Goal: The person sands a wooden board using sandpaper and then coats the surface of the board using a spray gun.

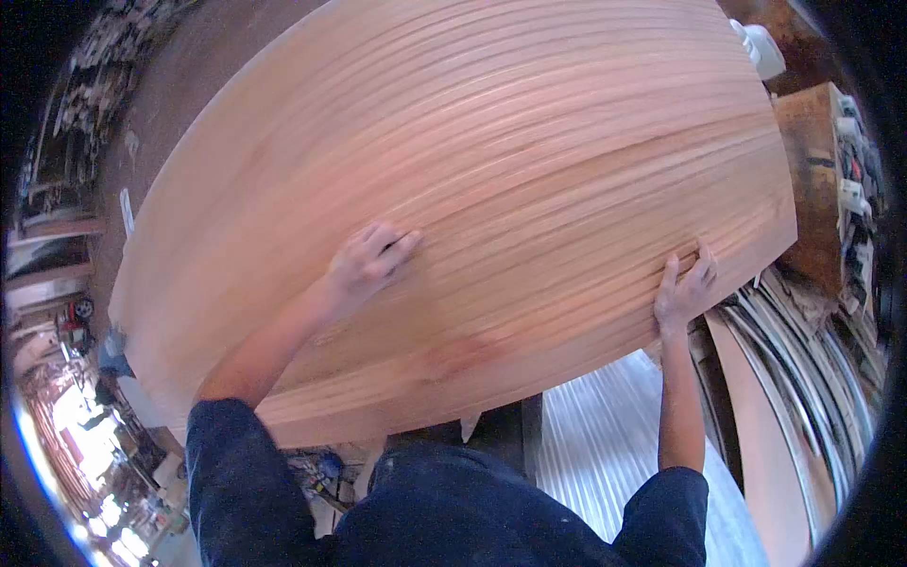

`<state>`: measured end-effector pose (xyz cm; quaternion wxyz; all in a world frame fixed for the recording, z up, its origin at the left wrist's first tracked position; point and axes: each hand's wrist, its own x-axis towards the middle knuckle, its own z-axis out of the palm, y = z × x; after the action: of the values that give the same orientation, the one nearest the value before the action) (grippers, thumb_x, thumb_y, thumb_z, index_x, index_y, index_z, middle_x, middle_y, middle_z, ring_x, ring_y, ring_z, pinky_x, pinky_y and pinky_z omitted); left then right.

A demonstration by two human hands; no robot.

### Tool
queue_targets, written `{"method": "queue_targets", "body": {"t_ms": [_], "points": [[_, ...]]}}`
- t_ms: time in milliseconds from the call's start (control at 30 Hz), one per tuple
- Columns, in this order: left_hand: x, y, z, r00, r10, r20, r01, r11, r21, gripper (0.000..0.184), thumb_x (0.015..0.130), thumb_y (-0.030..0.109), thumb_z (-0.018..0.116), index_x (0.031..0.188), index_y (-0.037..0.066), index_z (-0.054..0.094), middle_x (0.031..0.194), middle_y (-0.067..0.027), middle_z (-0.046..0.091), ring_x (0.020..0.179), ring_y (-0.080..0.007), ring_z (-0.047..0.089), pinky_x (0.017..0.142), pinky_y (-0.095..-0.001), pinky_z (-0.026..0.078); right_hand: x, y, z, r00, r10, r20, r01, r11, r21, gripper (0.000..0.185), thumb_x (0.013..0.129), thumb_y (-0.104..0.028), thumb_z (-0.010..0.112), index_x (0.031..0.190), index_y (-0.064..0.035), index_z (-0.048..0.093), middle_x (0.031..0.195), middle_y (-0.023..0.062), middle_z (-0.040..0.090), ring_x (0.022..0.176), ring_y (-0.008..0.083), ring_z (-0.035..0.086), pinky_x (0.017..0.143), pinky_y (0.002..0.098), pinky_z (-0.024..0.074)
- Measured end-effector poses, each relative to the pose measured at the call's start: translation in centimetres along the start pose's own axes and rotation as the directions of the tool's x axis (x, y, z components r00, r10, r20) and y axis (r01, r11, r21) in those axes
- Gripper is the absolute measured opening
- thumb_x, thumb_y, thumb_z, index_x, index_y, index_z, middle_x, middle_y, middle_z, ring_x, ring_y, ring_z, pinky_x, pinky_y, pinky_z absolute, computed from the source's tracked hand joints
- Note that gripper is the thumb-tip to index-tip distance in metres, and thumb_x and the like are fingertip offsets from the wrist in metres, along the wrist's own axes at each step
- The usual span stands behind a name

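Wooden panel: a broad, striped wooden panel fills the middle of the view, in front of the person, reaching from the near side to the far edge; its grain lines run lengthwise, and the left and near edges curve.
Left hand: on the panel, left of its middle, the left hand has its fingers bent in toward the palm; I cannot tell whether they pinch anything small.
Right hand: at the near right part of the panel, close to the edge, the right hand rests with fingers apart and stretched over the wood.
Reddish patch: a darker reddish patch shows on the wood near the near edge, between the two forearms.
Under the near edge: a pale, ridged sheet lies below, to the right of the person's dark shirt.
Right side: long curved strips stand beside a pale board; farther off is a brown wooden box.
Far right corner: a white object, too blurred to name.
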<state>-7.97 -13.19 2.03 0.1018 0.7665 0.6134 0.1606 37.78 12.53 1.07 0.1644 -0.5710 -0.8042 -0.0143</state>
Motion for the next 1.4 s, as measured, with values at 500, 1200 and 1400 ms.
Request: {"method": "queue_targets", "body": {"t_ms": [500,1200,1400], "points": [[14.6,3.5,2.9,0.967,0.134,-0.216,-0.152,0.986,-0.067,0.039,0.083,0.009,0.069,0.122,0.004,0.065,0.089,-0.0109,0.056,0.081,-0.0285,0.061,0.07,-0.0399,0.053,0.0,-1.1,-1.4,0.996,0.029,0.08,-0.043,0.984,0.17,0.06,0.093,-0.026,0.065,0.144,-0.0021,0.043,0.133,0.0223,0.049,0.128,0.0405,0.043,0.11,0.0517,0.0341],[19.2,4.7,3.1,0.989,0.146,-0.008,-0.146,0.988,0.056,0.041,0.082,0.01,0.067,0.121,0.002,0.06,0.097,-0.011,0.056,0.093,-0.0266,0.064,0.075,-0.0351,0.057,0.1,-0.8,-1.3,0.999,-0.001,0.046,-0.005,0.991,0.133,0.057,0.093,-0.026,0.066,0.142,-0.0053,0.046,0.132,0.0187,0.05,0.125,0.0383,0.045,0.106,0.0521,0.0349],[42.7,10.2,9.1,0.92,0.392,0.017,-0.375,0.865,0.335,0.021,0.087,0.016,0.062,0.104,0.005,0.063,0.104,-0.0079,0.059,0.1,-0.0225,0.061,0.081,-0.0313,0.056,0.3,-1.1,-1.8,0.992,0.0,0.129,-0.017,0.991,0.129,0.06,0.091,-0.023,0.069,0.143,-0.0045,0.044,0.135,0.0207,0.046,0.125,0.0405,0.043,0.108,0.0522,0.0337]]}}
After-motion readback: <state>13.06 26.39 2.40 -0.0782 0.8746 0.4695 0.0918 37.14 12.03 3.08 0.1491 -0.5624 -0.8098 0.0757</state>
